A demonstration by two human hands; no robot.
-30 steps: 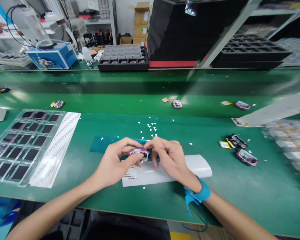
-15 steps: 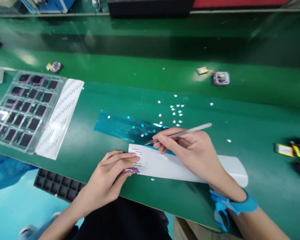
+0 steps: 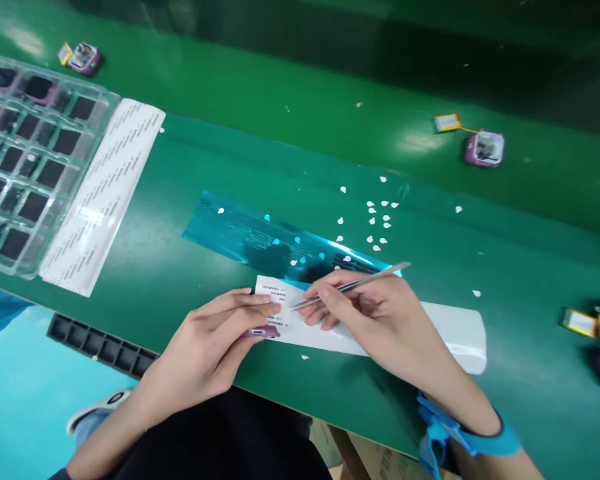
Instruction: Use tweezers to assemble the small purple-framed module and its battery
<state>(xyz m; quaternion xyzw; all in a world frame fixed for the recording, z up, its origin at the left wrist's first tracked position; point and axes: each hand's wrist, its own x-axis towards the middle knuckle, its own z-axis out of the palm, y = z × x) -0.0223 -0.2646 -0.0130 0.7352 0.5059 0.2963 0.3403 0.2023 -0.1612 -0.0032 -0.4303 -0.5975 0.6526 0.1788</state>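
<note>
My left hand (image 3: 215,340) is closed around a small purple device case (image 3: 263,331), mostly hidden beneath the fingers. Those fingers also press on the printed end of a long white backing strip (image 3: 325,335), which lies across the bench. Between the thumb and fingers of my right hand (image 3: 375,313) is a pair of metal tweezers (image 3: 380,274), slanted, with the tips over the strip close to my left fingertips. I cannot make out anything in the tips. A shiny blue film (image 3: 225,233) lies just beyond, with several tiny round tabbed stickers (image 3: 293,263) on it.
More white stickers (image 3: 372,221) are scattered on the green bench (image 3: 260,160). To the left are a clear compartment tray (image 3: 97,100) and a printed white sheet (image 3: 115,177). Opened purple devices with batteries (image 3: 485,148) sit at the back and right. A black divided tray (image 3: 100,343) is below the bench edge.
The tweezer tips have shifted from the strip's far edge by the blue film to over the strip, nearer my left fingers. My left hand keeps its hold. The camera view has tilted and shifted.
</note>
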